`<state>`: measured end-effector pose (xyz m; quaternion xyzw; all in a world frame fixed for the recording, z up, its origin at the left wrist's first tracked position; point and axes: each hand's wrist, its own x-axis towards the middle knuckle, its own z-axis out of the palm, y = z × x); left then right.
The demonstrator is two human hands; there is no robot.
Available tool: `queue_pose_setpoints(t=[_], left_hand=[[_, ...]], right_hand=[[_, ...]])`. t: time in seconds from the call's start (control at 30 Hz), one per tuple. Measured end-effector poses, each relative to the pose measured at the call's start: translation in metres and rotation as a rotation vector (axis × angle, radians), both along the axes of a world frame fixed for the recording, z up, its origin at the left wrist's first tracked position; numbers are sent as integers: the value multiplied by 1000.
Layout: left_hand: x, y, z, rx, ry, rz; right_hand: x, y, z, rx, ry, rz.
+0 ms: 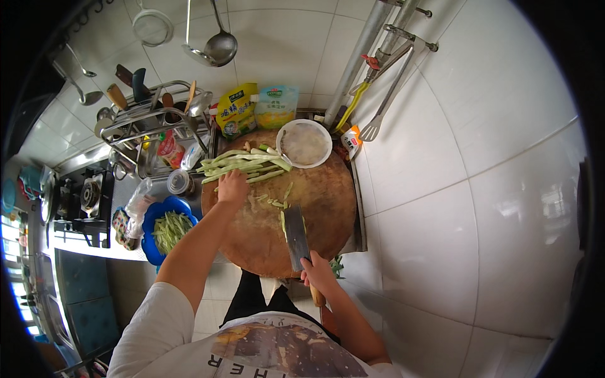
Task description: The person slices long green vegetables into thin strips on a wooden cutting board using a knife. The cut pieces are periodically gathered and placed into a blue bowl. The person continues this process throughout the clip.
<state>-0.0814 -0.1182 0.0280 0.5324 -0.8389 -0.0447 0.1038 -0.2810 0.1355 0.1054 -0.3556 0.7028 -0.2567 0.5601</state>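
Note:
A pile of long green beans (241,163) lies across the upper left of a round wooden chopping board (264,236). My left hand (233,187) rests on the near edge of that pile; its fingertips touch the beans, and whether they grip any I cannot tell. On the right, my right hand (317,271) is closed on a cleaver (297,236) by its wooden handle, the broad blade lying over the board. Sliced bean pieces (275,203) are scattered near the blade's far end, some partly under it. At the left, a blue scalloped bowl (151,227) holds many cut bean strips (171,230).
A white bowl (306,143) sits at the board's far edge, before two seasoning pouches (236,111). A small lidded tub (180,183) and a metal utensil rack (156,113) stand left. The tiled wall (425,227) and a hanging slotted turner (372,128) are on the right.

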Motion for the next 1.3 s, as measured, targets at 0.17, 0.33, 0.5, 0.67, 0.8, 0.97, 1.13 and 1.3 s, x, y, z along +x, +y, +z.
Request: queue_pose_setpoints(t=[0.17,0.33,0.5,0.67,0.8,0.97,1.13,1.3], left_hand=[[5,1,-6,-9,-18,-168],[23,25,-14,-141,119,-201],[46,50,10,-42,310,-320],[64,97,15,-14,228,-610],[54,119,11,-101,165,-583],[31,147,4,-149,253,-450],[13,164,-5,-145,289,-509],[12,174,-9,-156,325,-425]], right_hand=[[-12,20,-4,51,-15,-35],[-17,31,-10,18,-72,-70],[-20,29,-4,1,-48,-57],[-18,22,1,-24,51,38],[-12,19,-12,-148,319,245],[6,10,1,-263,578,450],[12,7,9,-321,645,549],[10,4,16,-259,663,661]])
